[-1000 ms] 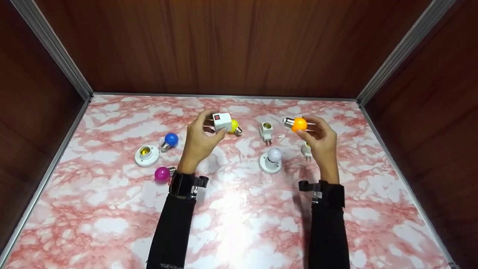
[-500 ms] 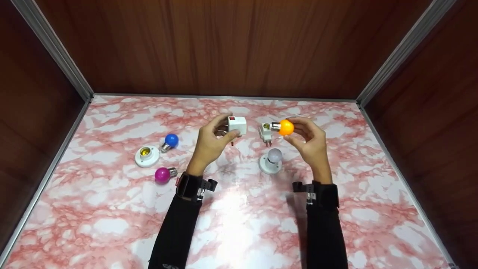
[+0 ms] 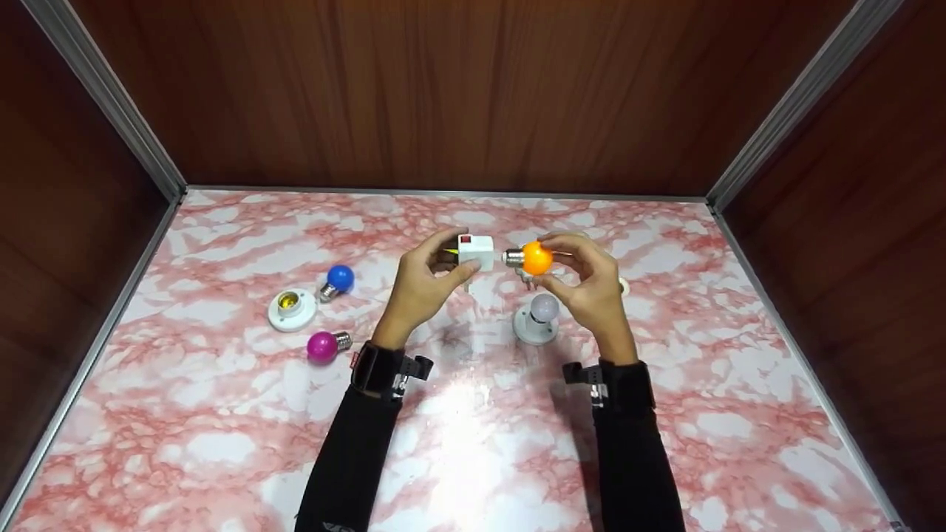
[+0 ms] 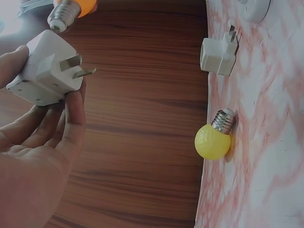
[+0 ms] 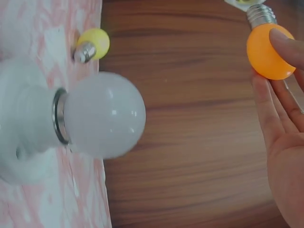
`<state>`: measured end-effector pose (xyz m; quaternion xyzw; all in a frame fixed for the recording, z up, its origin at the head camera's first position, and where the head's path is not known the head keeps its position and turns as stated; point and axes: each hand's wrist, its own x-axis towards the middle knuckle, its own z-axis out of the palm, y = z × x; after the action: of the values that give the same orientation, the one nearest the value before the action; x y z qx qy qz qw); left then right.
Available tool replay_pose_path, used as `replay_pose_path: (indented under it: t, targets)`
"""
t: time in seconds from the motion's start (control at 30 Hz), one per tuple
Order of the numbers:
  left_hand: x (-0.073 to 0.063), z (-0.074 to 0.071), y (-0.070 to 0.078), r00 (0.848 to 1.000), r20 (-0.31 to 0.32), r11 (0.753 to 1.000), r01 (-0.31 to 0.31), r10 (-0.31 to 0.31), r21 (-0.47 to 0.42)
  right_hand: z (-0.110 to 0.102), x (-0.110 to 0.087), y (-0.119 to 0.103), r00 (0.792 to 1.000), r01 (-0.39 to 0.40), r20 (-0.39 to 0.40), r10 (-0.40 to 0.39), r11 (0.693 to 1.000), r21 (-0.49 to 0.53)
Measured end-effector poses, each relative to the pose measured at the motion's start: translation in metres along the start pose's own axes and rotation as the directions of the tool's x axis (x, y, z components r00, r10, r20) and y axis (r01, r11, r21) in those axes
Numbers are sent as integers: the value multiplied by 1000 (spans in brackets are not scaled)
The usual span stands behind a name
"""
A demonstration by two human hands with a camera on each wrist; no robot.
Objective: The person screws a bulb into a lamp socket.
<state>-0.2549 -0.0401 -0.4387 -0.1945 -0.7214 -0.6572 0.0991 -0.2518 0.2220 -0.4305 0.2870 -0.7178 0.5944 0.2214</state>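
My left hand [image 3: 425, 284] grips a white plug-in lamp socket [image 3: 477, 253] with a red switch, held above the table. Two flat metal prongs of that socket show in the left wrist view. Between thumb and fingers, my right hand [image 3: 587, 288] pinches an orange light bulb [image 3: 537, 258] by its globe. The bulb's metal screw base points left at the socket, with a small gap between them. A yellow bulb [image 4: 213, 141] lies on the table behind the left hand, mostly hidden in the head view. Another white plug-in socket [image 4: 219, 54] stands near it.
A white bulb [image 3: 545, 308] sits in a round white base [image 3: 533, 330] below the right hand. To the left lie a blue bulb [image 3: 340, 278], a magenta bulb [image 3: 322, 346] and a round lamp holder [image 3: 292, 310]. Brown panels [image 3: 473, 96] wall the table in.
The left hand has moved right with the white socket. The right hand has moved left with the orange bulb, narrowing the gap between the two.
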Motion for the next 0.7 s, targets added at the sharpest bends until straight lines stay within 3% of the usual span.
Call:
replay_pose_path:
  t: [0.33, 0.7]
  targets:
    - [-1, 2, 0, 998, 50, 1000, 31, -31, 2, 12, 1, -2, 999, 48, 21, -48, 999, -16]
    - [-1, 4, 0, 996, 84, 999, 33, -32, -4, 15, 2, -2, 999, 44, 32, -43, 998, -40]
